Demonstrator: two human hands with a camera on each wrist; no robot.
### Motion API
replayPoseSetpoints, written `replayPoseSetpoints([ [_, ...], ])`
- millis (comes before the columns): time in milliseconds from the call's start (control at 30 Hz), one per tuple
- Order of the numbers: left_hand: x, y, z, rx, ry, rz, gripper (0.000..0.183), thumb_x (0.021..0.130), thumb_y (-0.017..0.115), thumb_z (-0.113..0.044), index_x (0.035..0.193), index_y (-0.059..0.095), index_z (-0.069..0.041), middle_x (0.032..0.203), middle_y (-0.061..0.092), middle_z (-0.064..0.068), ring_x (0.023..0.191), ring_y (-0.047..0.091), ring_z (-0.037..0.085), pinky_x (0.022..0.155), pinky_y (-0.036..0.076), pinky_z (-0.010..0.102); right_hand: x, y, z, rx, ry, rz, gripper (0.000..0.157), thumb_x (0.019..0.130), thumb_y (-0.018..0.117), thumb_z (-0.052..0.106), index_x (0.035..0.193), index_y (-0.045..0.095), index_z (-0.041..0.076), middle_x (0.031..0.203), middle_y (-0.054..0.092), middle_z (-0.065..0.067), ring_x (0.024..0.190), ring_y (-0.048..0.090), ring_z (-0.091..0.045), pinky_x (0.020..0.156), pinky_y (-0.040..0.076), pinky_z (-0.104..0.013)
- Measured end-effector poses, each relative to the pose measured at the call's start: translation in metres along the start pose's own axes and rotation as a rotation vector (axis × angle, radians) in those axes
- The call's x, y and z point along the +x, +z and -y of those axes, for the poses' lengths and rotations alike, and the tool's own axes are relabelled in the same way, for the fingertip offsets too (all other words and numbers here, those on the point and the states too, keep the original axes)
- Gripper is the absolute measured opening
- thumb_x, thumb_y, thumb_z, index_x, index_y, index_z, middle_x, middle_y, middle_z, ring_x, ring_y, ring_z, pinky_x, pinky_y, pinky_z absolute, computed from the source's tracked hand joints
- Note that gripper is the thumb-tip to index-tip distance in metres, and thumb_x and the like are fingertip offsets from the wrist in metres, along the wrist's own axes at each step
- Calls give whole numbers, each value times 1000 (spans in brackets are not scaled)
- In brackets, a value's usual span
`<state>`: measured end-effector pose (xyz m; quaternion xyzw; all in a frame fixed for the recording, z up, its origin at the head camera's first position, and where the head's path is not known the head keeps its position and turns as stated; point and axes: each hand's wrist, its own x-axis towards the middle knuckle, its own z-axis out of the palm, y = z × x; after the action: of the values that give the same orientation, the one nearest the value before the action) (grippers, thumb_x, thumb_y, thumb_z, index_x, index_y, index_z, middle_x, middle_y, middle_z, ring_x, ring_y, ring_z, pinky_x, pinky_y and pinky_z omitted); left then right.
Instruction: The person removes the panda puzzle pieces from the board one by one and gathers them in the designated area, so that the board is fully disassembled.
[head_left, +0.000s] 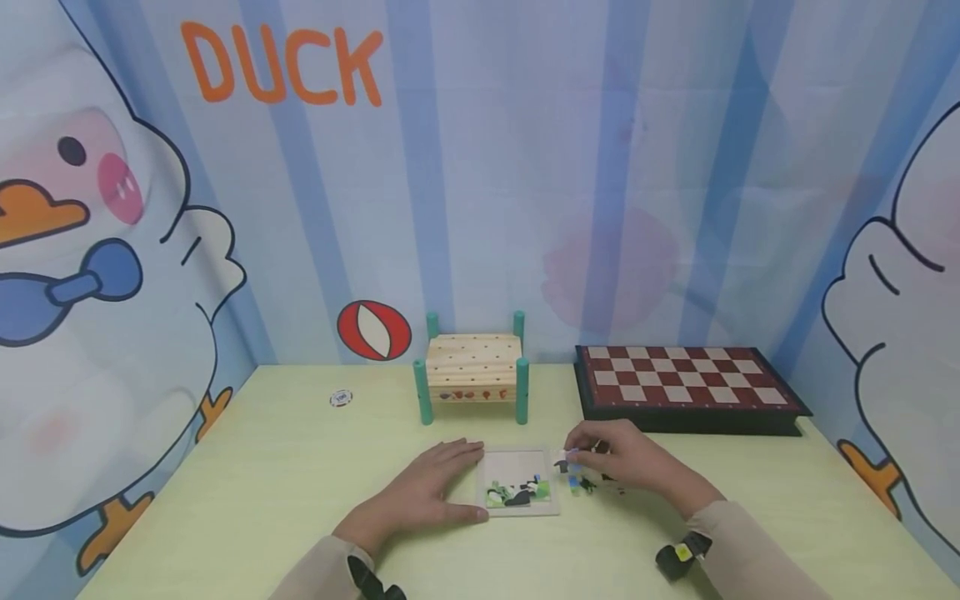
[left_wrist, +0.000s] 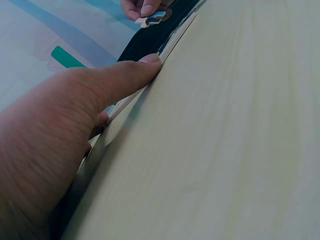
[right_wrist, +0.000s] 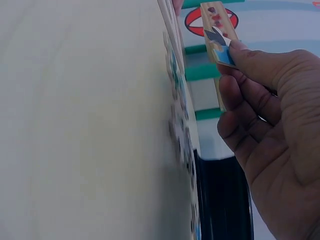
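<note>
A square puzzle tray (head_left: 517,462) lies on the table, its lower part filled with green, white and black pieces (head_left: 517,493). My left hand (head_left: 427,492) rests at the tray's left side, with the thumb at the near left corner and the fingers at the far left one. Between thumb and fingers my right hand (head_left: 618,454) pinches a puzzle piece (right_wrist: 220,46) with blue, white and dark parts, held above the table just right of the tray. Loose puzzle pieces (head_left: 581,485) lie under and beside that hand, partly hidden by it.
Behind the tray stands a small wooden bed-shaped toy (head_left: 474,358) with green posts. A red-and-white checkered board box (head_left: 690,387) sits at the back right. One round chip (head_left: 341,398) lies at the back left. A printed curtain (head_left: 510,167) rises behind the table.
</note>
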<state>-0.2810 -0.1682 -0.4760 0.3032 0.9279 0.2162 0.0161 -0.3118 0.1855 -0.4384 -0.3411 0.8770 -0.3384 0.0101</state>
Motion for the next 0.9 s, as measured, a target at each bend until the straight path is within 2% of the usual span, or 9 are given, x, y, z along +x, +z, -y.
replayPoseSetpoints([
  [233, 0, 1, 1, 1, -5, -4, 93, 83, 57, -78, 156, 39, -24, 161, 32, -11, 152, 21, 20, 124, 15, 49, -27, -16, -19, -15, 140, -54, 9, 95, 69, 39, 100, 71, 32, 92, 67, 15, 84, 61, -8, 73, 54, -27],
  [367, 1, 2, 2, 6, 0, -3, 93, 83, 57, -78, 156, 39, -23, 161, 32, -11, 152, 21, 19, 124, 15, 48, -43, -27, -33, 4, 200, -64, 11, 94, 71, 39, 98, 72, 28, 91, 68, 12, 83, 59, -12, 74, 52, -27],
  [633, 1, 2, 1, 11, 3, -6, 92, 83, 57, -78, 156, 39, -24, 161, 33, -11, 152, 22, 19, 124, 15, 48, -69, -43, -55, 100, 283, -5, 16, 91, 75, 34, 98, 73, 19, 88, 69, 5, 80, 57, -13, 67, 48, -26],
  [900, 1, 3, 3, 15, -2, -3, 92, 83, 56, -79, 156, 39, -25, 161, 32, -12, 152, 21, 18, 124, 16, 48, -74, -44, -58, 157, 300, 33, 19, 89, 77, 31, 98, 73, 15, 91, 70, 3, 83, 57, -14, 71, 47, -26],
])
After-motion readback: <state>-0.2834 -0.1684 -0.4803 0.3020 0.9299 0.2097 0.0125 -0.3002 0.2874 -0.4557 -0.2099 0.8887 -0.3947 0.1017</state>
